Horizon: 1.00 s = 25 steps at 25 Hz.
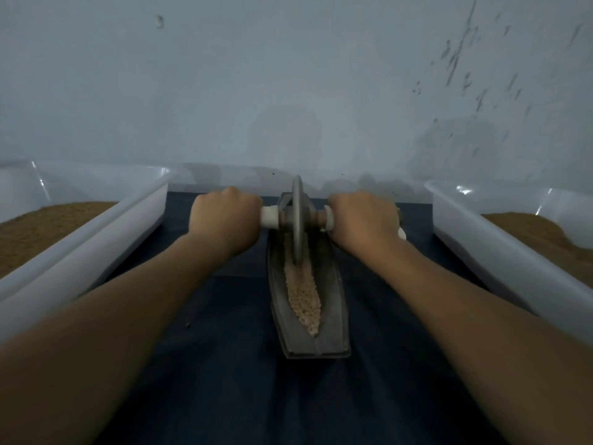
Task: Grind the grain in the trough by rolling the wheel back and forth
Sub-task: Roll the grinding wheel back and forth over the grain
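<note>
A narrow boat-shaped metal trough (333, 303) lies lengthwise on a dark blue cloth, pointing away from me. Pale crushed grain (303, 293) fills its groove. A grey metal wheel (297, 220) stands upright in the far half of the trough, its lower edge in the grain. An axle with white handle ends (269, 217) runs through the wheel. My left hand (224, 220) grips the left handle, and my right hand (364, 220) grips the right one. Both arms are stretched forward.
A white plastic tub (106, 232) holding brown powder stands to the left of the cloth, and a similar tub (500, 252) with brown powder to the right. A pale scuffed wall rises just behind the trough. The dark cloth (231, 364) covers the near surface.
</note>
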Tool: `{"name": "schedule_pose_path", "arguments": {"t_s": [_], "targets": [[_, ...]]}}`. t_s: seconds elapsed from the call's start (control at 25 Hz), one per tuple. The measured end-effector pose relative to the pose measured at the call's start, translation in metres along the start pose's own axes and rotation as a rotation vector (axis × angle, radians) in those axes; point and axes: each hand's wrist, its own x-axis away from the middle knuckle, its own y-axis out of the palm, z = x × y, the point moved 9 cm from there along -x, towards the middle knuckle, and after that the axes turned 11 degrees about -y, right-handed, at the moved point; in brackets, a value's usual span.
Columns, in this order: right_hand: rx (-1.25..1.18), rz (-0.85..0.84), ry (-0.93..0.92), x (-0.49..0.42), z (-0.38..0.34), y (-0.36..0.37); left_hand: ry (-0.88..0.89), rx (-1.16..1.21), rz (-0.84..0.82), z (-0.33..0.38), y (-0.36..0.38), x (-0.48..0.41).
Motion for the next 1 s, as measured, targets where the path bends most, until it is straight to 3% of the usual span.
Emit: {"name": "schedule_pose_path", "arguments": {"t_s": [0.12,0.2,0.28,0.48,0.56,0.64,0.8,1.0], "targets": [[-0.026,-0.093,-0.095,0.006,0.0,-0.003,0.08,0.024,-0.054,-0.002,-0.002,0.008],[0.083,0.106,-0.24,0.046,-0.01,-0.021,0.227,0.036,0.139,-0.006,-0.015,0.044],[0.151,0.329,-0.233,0.072,-0.011,-0.044,0.283,0.041,0.264,-0.012,-0.031,0.064],[0.031,0.047,-0.031,0.015,-0.001,0.0,0.02,-0.023,0.035,-0.001,-0.003,0.013],[-0.006,-0.008,0.002,0.0,0.003,0.003,-0.001,0.003,-0.034,0.003,-0.001,0.0],[-0.011,0.0,-0.085,0.015,0.001,-0.004,0.071,0.002,-0.013,-0.002,-0.008,0.014],[0.137,0.367,-0.239,0.078,-0.008,-0.035,0.274,0.032,0.242,-0.01,-0.03,0.064],[0.07,0.073,-0.059,0.018,0.002,-0.001,0.04,0.002,0.119,0.0,-0.011,0.017]]}}
